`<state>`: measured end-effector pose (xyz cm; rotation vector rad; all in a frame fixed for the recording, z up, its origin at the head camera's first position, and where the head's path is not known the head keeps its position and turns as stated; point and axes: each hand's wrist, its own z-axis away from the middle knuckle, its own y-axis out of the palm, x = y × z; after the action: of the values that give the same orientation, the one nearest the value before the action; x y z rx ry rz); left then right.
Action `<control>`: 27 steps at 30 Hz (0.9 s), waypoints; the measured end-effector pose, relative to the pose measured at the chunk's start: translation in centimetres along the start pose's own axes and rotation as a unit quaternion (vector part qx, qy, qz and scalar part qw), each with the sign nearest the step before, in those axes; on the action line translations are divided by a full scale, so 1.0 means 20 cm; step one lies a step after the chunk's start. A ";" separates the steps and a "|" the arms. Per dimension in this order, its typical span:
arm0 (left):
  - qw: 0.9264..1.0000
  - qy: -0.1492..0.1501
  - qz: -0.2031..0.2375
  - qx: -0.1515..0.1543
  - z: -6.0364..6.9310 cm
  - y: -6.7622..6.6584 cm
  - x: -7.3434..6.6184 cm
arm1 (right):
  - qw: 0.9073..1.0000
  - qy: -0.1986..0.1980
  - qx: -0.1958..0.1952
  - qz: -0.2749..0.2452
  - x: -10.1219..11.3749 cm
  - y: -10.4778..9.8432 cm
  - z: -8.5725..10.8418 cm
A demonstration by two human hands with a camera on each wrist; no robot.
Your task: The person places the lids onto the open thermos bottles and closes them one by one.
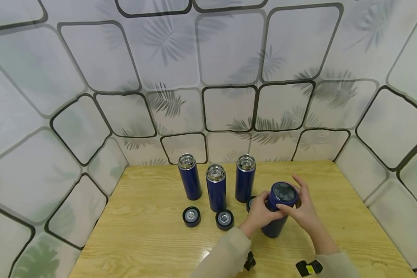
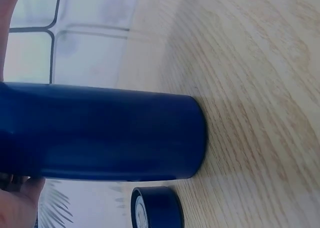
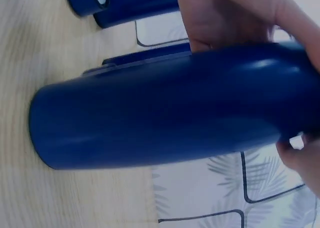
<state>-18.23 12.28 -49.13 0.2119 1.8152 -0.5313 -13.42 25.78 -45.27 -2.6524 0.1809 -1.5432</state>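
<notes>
Blue bottle (image 1: 274, 227) is being held on the bench (image 1: 142, 243), nearer the right edge than the left. Its upper body is being gripped by the left hand (image 1: 258, 212), its cap (image 1: 285, 192) by the right hand (image 1: 306, 212)

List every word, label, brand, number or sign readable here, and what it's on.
Readable text: none.
Held bottle: no text visible on the sides shown.
Cap on it: dark round top, nothing legible.
Three open bottles and the loose caps: nothing legible.
Black wrist device at the right sleeve: small yellow patch; too small to tell if it carries text.
</notes>
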 end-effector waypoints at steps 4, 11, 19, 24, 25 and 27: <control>1.000 0.008 -0.021 -0.017 0.01 0.01 0.00 | 0.995 0.038 -0.064 0.059 0.02 0.07 0.03; 0.999 0.019 -0.027 -0.002 0.00 -0.01 -0.01 | 0.990 0.110 -0.057 0.069 0.03 0.07 0.03; 0.999 -0.001 -0.011 0.032 0.00 -0.01 -0.01 | 0.990 0.120 0.065 -0.047 -0.01 -0.07 -0.01; 1.000 0.005 -0.021 0.022 0.00 -0.01 -0.01 | 0.990 0.126 0.058 -0.027 -0.02 -0.06 -0.01; 1.000 0.007 -0.023 0.018 0.00 -0.01 -0.01 | 0.990 0.129 0.051 -0.018 -0.02 -0.05 -0.01; 1.000 0.013 -0.024 0.010 0.00 -0.01 -0.01 | 0.991 0.130 0.034 0.000 -0.01 -0.04 -0.01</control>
<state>-18.28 12.16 -48.91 0.1887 1.8444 -0.5832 -13.61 26.57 -45.35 -2.3932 0.1378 -1.8551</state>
